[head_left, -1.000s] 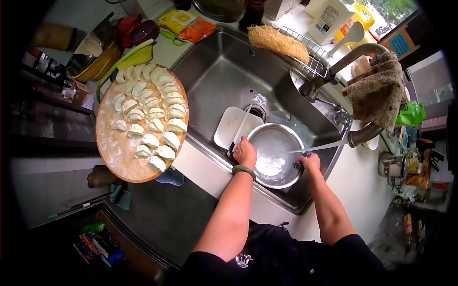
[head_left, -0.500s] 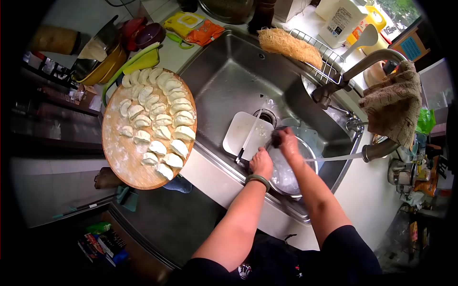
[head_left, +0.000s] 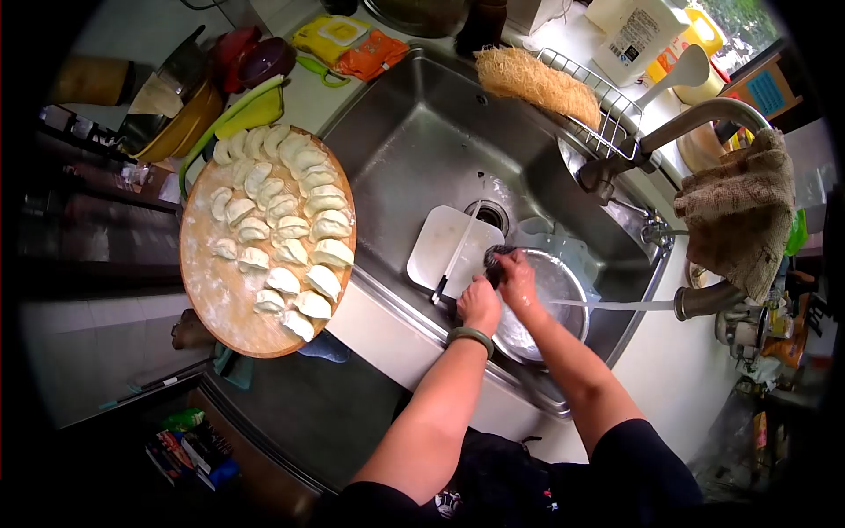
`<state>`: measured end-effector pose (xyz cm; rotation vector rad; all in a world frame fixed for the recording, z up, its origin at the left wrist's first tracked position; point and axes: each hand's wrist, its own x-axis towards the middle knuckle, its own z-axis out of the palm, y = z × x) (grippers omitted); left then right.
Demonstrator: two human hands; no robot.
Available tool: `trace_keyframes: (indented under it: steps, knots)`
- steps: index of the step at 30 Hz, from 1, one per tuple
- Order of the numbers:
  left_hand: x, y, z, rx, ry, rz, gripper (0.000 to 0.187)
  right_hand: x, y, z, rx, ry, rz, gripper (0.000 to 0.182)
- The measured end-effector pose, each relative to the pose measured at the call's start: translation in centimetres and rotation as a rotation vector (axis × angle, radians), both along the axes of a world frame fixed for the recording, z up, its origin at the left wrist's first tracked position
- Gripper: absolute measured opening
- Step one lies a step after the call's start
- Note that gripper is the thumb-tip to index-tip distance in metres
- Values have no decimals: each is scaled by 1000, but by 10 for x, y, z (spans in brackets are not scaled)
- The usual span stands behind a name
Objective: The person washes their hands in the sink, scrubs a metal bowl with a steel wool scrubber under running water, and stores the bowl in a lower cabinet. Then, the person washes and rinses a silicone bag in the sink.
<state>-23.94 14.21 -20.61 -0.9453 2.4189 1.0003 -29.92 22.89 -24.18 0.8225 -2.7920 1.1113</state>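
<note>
In the sink, a metal bowl (head_left: 559, 290) takes a stream of water (head_left: 616, 305) from the faucet. My right hand (head_left: 517, 280) is closed on a dark scrubber (head_left: 495, 260) above the bowl's left side. Beside it, at the bowl's left rim, my left hand (head_left: 478, 306) is closed, its fingers wrapped round something I cannot make out. A bangle (head_left: 472, 339) circles my left wrist. Left of the bowl lies a white rectangular container (head_left: 431, 242), with a long utensil (head_left: 459, 255) across it.
A round wooden board (head_left: 209, 286) with several dumplings stands left of the sink (head_left: 400, 141). The faucet (head_left: 704, 110), draped with a brown cloth (head_left: 735, 207), arches at the right. A wire rack (head_left: 616, 110) holds a loofah (head_left: 532, 84) at the back.
My right hand and the scrubber have moved slightly left and down, closer to my left hand. The view has shifted a little; water still runs.
</note>
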Motion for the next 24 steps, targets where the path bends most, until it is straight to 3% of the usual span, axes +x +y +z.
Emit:
trace_keyframes:
  steps: [2,6,10,13,14,18,20,22,24]
  knots:
    - [0,0,-2,22,-3,14,19,2,0,0,-76,-16,8,40]
    - [0,2,0,1,-41,24,21,-10,1,-11,78,-75,-163,38]
    - [-3,-1,2,41,-45,29,23,8,0,-15,-18,-69,20,40]
    - [0,2,-1,11,-58,28,24,-18,8,-14,155,3,-82,41]
    - [-2,2,-3,-5,-54,35,25,-22,7,-13,197,-84,-143,42]
    - [-3,-1,1,14,-52,45,23,7,-1,-7,-86,-130,75,44]
    - [-4,-1,5,42,-49,33,22,1,8,-10,-138,-6,101,44]
    - [-3,0,11,-3,-58,8,24,-15,24,-21,43,25,-59,42]
    - [-3,0,5,-13,-53,10,26,-19,33,-23,27,18,-381,35]
